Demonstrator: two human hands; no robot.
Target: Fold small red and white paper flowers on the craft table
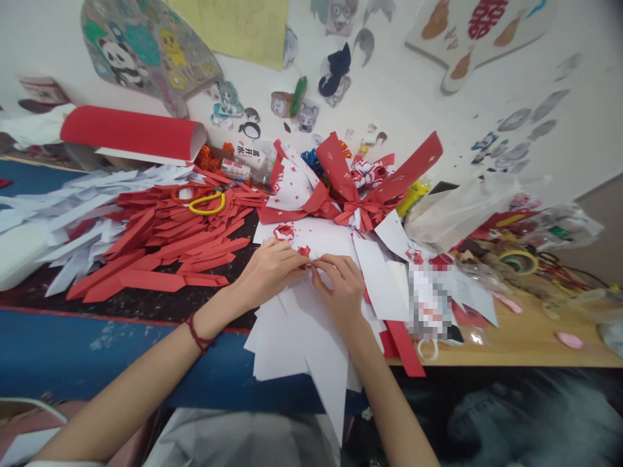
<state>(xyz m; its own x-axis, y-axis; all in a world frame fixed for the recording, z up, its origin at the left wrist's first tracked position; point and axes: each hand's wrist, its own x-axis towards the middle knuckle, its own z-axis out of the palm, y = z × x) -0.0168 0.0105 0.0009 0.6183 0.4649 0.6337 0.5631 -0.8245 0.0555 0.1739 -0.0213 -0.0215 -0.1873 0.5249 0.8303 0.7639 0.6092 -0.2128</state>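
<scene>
My left hand [270, 269] and my right hand [341, 282] meet over a heap of white paper pieces [302, 331] at the table's front edge. Both pinch a small red paper piece [307, 264] between their fingertips, fingers pressed together. A red string bracelet [197, 334] is on my left wrist. More small red cut-outs [283, 231] lie on the white paper just beyond my hands.
A pile of folded red paper strips [165, 243] and white strips [63, 214] lies to the left, with yellow-handled scissors [207, 202] on top. A red paper roll [134, 133] sits behind. Red-and-white folded paper bows [341, 188], plastic bags [467, 207] and a tape roll [518, 259] crowd the right.
</scene>
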